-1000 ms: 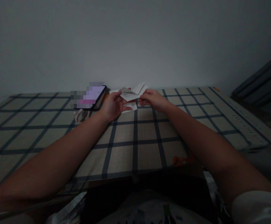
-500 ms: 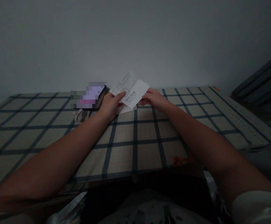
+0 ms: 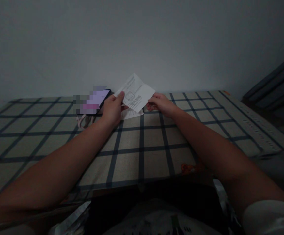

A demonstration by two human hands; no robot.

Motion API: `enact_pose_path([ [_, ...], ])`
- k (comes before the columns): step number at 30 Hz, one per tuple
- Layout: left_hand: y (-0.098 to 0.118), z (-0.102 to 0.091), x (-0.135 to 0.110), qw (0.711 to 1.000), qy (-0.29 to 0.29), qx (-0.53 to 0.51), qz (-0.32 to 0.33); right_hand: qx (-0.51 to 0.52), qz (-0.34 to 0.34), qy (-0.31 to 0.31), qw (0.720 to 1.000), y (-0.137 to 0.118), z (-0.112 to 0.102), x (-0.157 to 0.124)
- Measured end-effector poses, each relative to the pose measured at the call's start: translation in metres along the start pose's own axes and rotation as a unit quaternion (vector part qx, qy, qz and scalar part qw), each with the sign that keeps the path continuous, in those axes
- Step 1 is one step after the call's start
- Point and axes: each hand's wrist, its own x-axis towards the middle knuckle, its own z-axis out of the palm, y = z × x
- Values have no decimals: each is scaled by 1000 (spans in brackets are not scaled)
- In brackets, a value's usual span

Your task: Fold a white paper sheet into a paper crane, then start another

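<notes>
Between my two hands I see a white printed paper sheet (image 3: 135,94), tilted up above the table, with dark text and a small boxed mark on it. My left hand (image 3: 113,107) pinches its left side, thumb on top. Fingers of my right hand (image 3: 160,102) are closed on its right corner. Under the sheet, beside my left fingers, shows the edge of another white paper (image 3: 132,114); whether it lies on the cloth or is held too, I cannot tell. The print is too small to read.
A phone (image 3: 95,101) with a lit, partly blurred screen lies left of my left hand, a pale cable (image 3: 84,120) beside it. A checked cloth (image 3: 154,150) covers the table, which meets a plain wall (image 3: 142,42). Dark folded fabric (image 3: 276,85) hangs at the right.
My left thumb has slid left and up along the paper, uncovering more print. The sheet's left part now stands sharper and flatter to view. My right hand has barely moved.
</notes>
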Motion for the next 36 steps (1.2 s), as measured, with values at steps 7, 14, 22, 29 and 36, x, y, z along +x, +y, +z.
enact_pose_path([
  [7,-4,-4,6,1000,13,20,17,-38,-92,48,994,0,-4,0],
  [14,-3,-4,4,999,-2,30,37,-84,-79,19,993,2,-4,0],
  [22,-7,-7,9,997,-24,44,60,-91,-92,35,991,2,-4,1],
  [29,0,-5,2,998,-47,32,31,-114,-127,78,982,2,-7,1],
  [36,5,1,-14,979,-181,85,31,-134,-130,175,967,1,-13,3],
])
